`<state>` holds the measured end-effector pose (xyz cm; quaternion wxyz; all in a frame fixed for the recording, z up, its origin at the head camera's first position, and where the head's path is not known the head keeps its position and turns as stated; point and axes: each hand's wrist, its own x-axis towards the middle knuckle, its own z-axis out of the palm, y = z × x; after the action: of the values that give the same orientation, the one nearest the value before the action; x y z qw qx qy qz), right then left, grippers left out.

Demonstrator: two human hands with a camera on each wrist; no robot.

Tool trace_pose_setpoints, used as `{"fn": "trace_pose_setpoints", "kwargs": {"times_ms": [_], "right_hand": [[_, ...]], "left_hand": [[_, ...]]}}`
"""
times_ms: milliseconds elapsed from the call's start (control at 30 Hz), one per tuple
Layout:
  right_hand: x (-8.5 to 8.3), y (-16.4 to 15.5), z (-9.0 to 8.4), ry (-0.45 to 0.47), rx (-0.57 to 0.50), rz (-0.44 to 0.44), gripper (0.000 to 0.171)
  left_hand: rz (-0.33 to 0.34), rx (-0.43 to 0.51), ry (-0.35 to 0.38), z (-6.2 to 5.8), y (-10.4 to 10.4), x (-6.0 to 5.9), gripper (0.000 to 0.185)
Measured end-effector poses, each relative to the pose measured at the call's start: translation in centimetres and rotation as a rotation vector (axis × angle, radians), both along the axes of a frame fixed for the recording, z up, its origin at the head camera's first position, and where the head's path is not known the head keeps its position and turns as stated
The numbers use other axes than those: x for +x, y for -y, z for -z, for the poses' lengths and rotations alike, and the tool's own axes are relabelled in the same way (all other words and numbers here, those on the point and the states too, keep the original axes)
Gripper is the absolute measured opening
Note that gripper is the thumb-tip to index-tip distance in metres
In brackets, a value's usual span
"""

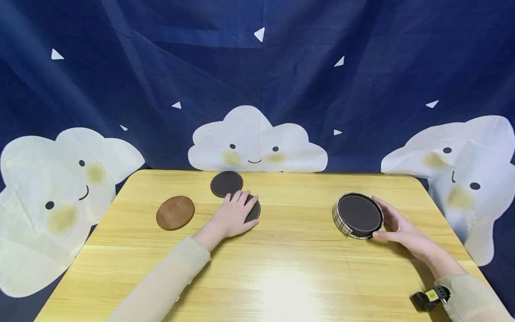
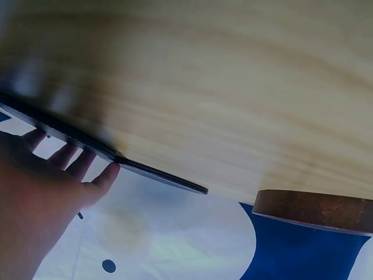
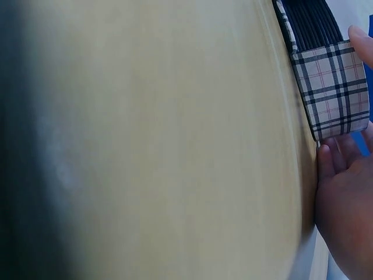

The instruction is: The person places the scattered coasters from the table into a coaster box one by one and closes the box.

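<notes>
My left hand (image 1: 237, 213) lies flat with straight fingers on a dark round coaster (image 1: 254, 210) on the wooden table (image 1: 281, 259). In the left wrist view the fingers (image 2: 87, 169) press on that coaster's thin edge (image 2: 151, 170). A second dark coaster (image 1: 227, 183) lies just behind it, and a brown coaster (image 1: 175, 213) lies to the left. My right hand (image 1: 396, 226) cups a round plaid-walled holder (image 1: 343, 223) stacked with dark coasters (image 1: 359, 213), thumb at its near rim and fingers round its right side. The right wrist view shows the plaid wall (image 3: 332, 87) against my fingers (image 3: 341, 157).
A blue cloth backdrop with white cloud faces (image 1: 257, 143) hangs behind and around the table. A small black device with a yellow label (image 1: 430, 297) sits on my right wrist. The brown coaster's edge (image 2: 315, 210) also shows in the left wrist view.
</notes>
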<state>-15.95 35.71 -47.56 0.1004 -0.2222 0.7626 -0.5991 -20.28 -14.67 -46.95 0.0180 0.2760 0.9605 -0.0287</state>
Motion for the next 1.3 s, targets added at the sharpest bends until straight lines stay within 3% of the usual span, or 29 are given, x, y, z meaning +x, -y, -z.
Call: {"fn": "trace_pose_setpoints", "kwargs": {"times_ms": [267, 633, 933, 1300], "right_hand": [[0.0, 0.0, 0.0, -0.001, 0.002, -0.002, 0.097], [-0.1, 0.0, 0.1, -0.010, -0.013, -0.013, 0.097], [-0.1, 0.0, 0.0, -0.006, -0.011, -0.011, 0.098], [-0.1, 0.0, -0.1, -0.010, -0.024, -0.015, 0.097]], "left_hand": [[0.073, 0.008, -0.064, 0.0, 0.1, 0.0, 0.076], [0.110, 0.031, -0.050, -0.3, -0.6, 0.0, 0.079], [0.120, 0.027, -0.065, -0.7, -1.9, -0.2, 0.081], [0.186, 0.012, -0.106, -0.4, -4.5, -0.9, 0.077]]}}
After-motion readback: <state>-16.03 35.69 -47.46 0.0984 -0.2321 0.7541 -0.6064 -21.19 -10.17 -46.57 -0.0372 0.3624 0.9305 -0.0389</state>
